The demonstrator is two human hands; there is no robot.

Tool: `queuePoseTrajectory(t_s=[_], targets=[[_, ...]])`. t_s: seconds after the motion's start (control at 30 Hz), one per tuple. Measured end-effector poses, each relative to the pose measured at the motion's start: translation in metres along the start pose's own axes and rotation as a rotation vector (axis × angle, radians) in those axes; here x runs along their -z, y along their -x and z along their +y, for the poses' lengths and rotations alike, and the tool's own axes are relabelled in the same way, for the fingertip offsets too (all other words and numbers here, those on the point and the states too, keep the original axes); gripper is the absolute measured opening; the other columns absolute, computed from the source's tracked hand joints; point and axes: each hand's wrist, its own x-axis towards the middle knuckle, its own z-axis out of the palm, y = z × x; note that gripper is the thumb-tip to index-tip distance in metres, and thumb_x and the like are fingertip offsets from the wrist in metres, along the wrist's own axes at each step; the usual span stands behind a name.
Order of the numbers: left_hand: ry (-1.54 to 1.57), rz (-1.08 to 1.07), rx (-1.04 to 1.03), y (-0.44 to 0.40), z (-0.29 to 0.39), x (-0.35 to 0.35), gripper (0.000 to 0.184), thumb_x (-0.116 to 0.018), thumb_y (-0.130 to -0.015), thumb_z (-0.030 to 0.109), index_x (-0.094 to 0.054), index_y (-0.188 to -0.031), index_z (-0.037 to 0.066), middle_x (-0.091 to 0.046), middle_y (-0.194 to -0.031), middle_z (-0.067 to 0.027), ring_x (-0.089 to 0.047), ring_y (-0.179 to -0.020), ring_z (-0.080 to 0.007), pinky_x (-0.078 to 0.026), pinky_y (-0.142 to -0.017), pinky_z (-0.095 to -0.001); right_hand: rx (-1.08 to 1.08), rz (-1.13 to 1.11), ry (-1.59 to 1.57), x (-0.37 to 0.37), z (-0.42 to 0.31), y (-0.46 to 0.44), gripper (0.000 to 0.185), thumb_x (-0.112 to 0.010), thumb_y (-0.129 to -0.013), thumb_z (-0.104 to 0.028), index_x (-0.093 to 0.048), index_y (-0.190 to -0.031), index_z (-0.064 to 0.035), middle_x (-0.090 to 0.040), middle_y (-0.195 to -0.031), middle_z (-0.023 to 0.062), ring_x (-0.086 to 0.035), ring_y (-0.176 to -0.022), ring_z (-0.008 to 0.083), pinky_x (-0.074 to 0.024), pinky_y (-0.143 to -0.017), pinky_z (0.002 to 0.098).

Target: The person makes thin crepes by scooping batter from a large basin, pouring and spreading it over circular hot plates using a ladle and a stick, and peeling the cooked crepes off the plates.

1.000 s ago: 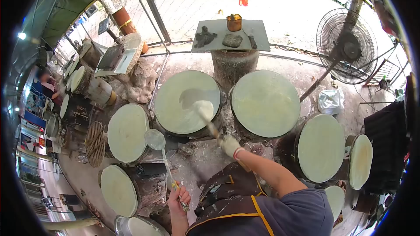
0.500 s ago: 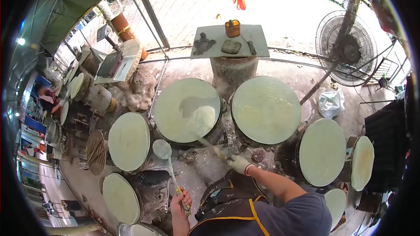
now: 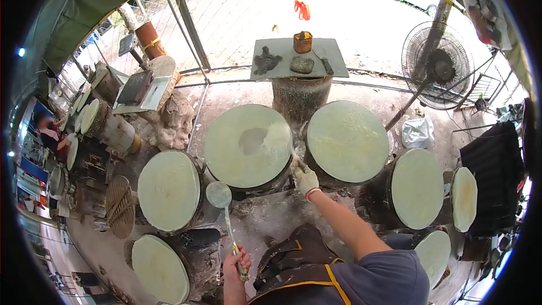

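My left hand (image 3: 237, 262) is wrapped round the handle of a ladle (image 3: 219, 194), whose round bowl is raised beside the left-centre griddle. My right hand (image 3: 305, 176), in a pale glove, is closed on a tool whose blurred blade reaches the right edge of that griddle. Pale batter covers the left-centre griddle (image 3: 237, 135), with a darker bare patch near its middle. To the right, another round griddle (image 3: 348, 141) carries a pale, even layer.
More coated griddles stand at left (image 3: 169, 191), lower left (image 3: 160, 269) and right (image 3: 417, 188). Ahead, a board (image 3: 339, 56) on a drum holds a tin, a cloth and a knife. A fan (image 3: 437, 66) stands at right. A person (image 3: 49, 133) is at far left.
My right hand has moved up and right with its tool, close to the gap between the two central griddles. The pale batter heap has been spread out and the dark patch is smaller.
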Motion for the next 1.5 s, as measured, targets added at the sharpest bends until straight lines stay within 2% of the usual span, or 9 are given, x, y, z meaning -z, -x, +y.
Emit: queuePoseTrajectory(t_s=[0.3,0.33,0.57,0.8,1.03,1.17,1.27,1.37,1.5], targets=[[-0.028,-0.025,0.093,-0.022,0.020,-0.004,0.021,-0.051,-0.083,0.000,-0.048,-0.103,0.000,-0.049,-0.081,-0.0100,-0.041,-0.055,-0.0139,-0.036,-0.045,-0.0242,-0.145,0.264,0.027,-0.014,-0.003,-0.013,0.036,-0.053,-0.086,-0.027,-0.059,-0.117,-0.0104,-0.065,-0.084,0.0161,-0.063,-0.078,0.0197,-0.0462,-0.070,0.0302],[-0.038,-0.026,0.100,-0.024,0.020,-0.006,0.020,-0.050,-0.083,0.000,-0.048,-0.103,0.000,-0.049,-0.081,-0.0101,-0.041,-0.054,-0.0139,-0.036,-0.045,-0.0243,-0.068,0.290,0.012,-0.023,0.025,-0.017,0.038,-0.048,-0.088,-0.033,-0.058,-0.118,-0.0127,-0.064,-0.090,0.0214,-0.062,-0.088,0.0340,-0.0467,-0.075,0.0377],[-0.063,-0.001,0.118,-0.045,0.003,-0.028,0.018,-0.050,-0.084,0.001,-0.048,-0.102,0.000,-0.050,-0.079,-0.0101,-0.042,-0.054,-0.0140,-0.036,-0.044,-0.0245,-0.053,0.273,0.235,0.035,-0.012,-0.036,0.038,-0.049,-0.087,-0.030,-0.056,-0.120,-0.0130,-0.062,-0.091,0.0256,-0.061,-0.087,0.0380,-0.0475,-0.074,0.0455],[-0.025,0.018,0.110,-0.058,-0.015,-0.054,0.019,-0.051,-0.084,0.003,-0.048,-0.102,0.001,-0.051,-0.079,-0.0096,-0.042,-0.054,-0.0139,-0.036,-0.045,-0.0243,0.022,-0.258,0.349,-0.015,-0.006,-0.061,0.042,-0.043,-0.089,-0.037,-0.055,-0.120,-0.0118,-0.058,-0.103,0.0270,-0.059,-0.097,0.0379,-0.0453,-0.083,0.0440],[-0.026,0.049,0.067,-0.064,-0.034,-0.066,0.020,-0.051,-0.084,0.003,-0.048,-0.103,0.001,-0.050,-0.080,-0.0085,-0.042,-0.054,-0.0128,-0.036,-0.045,-0.0236,0.115,-0.140,0.320,0.019,-0.005,-0.046,0.042,-0.045,-0.087,-0.037,-0.060,-0.111,-0.0055,-0.061,-0.101,0.0239,-0.056,-0.098,0.0396,-0.0441,-0.085,0.0433],[-0.033,0.055,0.088,-0.069,-0.039,-0.067,0.019,-0.051,-0.084,0.003,-0.047,-0.103,0.003,-0.049,-0.079,-0.0077,-0.041,-0.054,-0.0117,-0.035,-0.044,-0.0229,0.134,-0.362,0.715,0.011,-0.034,-0.112,0.039,-0.047,-0.089,-0.032,-0.057,-0.118,-0.0078,-0.063,-0.086,0.0244,-0.063,-0.084,0.0362,-0.0479,-0.071,0.0415],[-0.008,0.065,0.079,-0.065,-0.045,-0.064,0.018,-0.051,-0.085,0.005,-0.050,-0.103,0.002,-0.050,-0.081,-0.0088,-0.040,-0.052,-0.0107,-0.035,-0.042,-0.0218,0.100,-0.134,0.327,0.017,-0.033,-0.125,0.035,-0.051,-0.089,-0.029,-0.061,-0.114,-0.0068,-0.067,-0.082,0.0143,-0.062,-0.070,0.0169,-0.0467,-0.063,0.0297],[0.023,0.080,0.078,-0.064,-0.042,-0.062,0.018,-0.051,-0.086,0.008,-0.051,-0.103,0.001,-0.050,-0.078,-0.0084,-0.039,-0.049,-0.0097,-0.034,-0.040,-0.0205,0.265,-0.435,0.266,0.011,0.024,-0.116,0.037,-0.052,-0.088,-0.034,-0.060,-0.115,-0.0092,-0.064,-0.086,0.0220,-0.064,-0.084,0.0320,-0.0476,-0.072,0.0392],[-0.018,0.155,0.085,-0.065,-0.032,-0.056,0.009,-0.048,-0.090,0.011,-0.050,-0.096,0.005,-0.048,-0.071,-0.0051,-0.039,-0.046,-0.0087,-0.031,-0.037,-0.0208,0.211,-0.493,0.482,0.021,-0.033,-0.128,0.034,-0.055,-0.087,-0.024,-0.060,-0.116,-0.0063,-0.065,-0.083,0.0044,-0.058,-0.072,0.0094,-0.0474,-0.068,0.0266]])
